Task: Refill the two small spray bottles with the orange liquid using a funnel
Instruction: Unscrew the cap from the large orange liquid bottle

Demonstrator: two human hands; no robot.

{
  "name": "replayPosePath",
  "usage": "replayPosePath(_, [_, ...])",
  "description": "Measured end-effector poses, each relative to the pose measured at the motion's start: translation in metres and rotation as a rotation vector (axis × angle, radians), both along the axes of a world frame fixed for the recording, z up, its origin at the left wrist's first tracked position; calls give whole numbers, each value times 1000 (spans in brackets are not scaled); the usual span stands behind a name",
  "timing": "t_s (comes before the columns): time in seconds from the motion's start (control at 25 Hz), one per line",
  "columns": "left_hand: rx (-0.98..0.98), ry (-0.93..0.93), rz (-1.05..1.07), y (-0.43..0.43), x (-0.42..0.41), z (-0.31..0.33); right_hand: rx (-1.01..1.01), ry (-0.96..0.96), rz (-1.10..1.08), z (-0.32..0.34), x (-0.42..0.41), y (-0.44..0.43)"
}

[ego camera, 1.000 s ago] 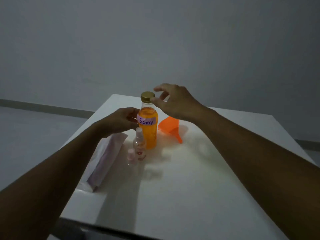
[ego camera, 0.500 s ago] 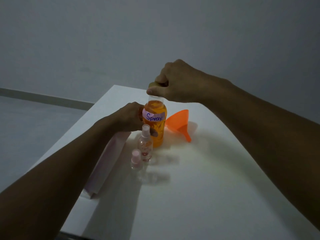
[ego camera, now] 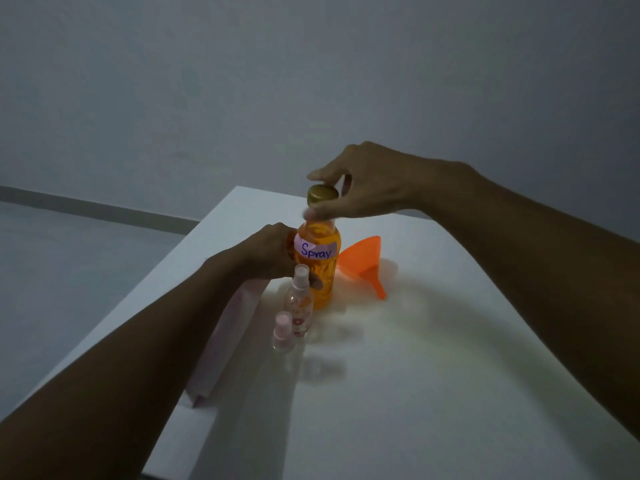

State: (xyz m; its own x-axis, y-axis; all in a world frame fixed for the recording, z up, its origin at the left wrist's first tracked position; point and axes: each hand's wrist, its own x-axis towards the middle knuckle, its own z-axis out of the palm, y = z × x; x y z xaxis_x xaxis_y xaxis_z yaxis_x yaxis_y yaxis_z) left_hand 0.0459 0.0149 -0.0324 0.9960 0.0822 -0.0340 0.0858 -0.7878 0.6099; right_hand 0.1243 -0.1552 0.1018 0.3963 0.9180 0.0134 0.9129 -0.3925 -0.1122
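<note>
A bottle of orange liquid (ego camera: 320, 271) labelled "Spray" stands upright on the white table (ego camera: 398, 393). My left hand (ego camera: 270, 252) grips its body from the left. My right hand (ego camera: 367, 181) reaches over the top, thumb and fingers around its gold cap (ego camera: 322, 194). Whether the cap is loose I cannot tell. Two small clear spray bottles with pink tops stand in front of it: the taller one (ego camera: 299, 303) touching the big bottle's front, the shorter one (ego camera: 283, 332) nearer me. An orange funnel (ego camera: 365, 263) lies on its side to the right.
A pale pink flat packet (ego camera: 228, 337) lies on the table under my left forearm, left of the small bottles. The table's left edge (ego camera: 145, 289) runs close to it. A grey wall and floor lie beyond.
My right hand went from a closed fist over the cap to a looser pinch on it, with the cap now showing. The view shifted slightly; the bottle stays in my left hand.
</note>
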Motion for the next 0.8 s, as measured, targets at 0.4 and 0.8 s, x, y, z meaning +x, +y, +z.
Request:
replayPosePath(0.4, [-40,-39,-42,0,4,-6,-126,-222,188,12,-8,3])
replayPosePath(0.8, [-10,-31,-17,-3,5,-5,-67,-83,-85,2,-20,11])
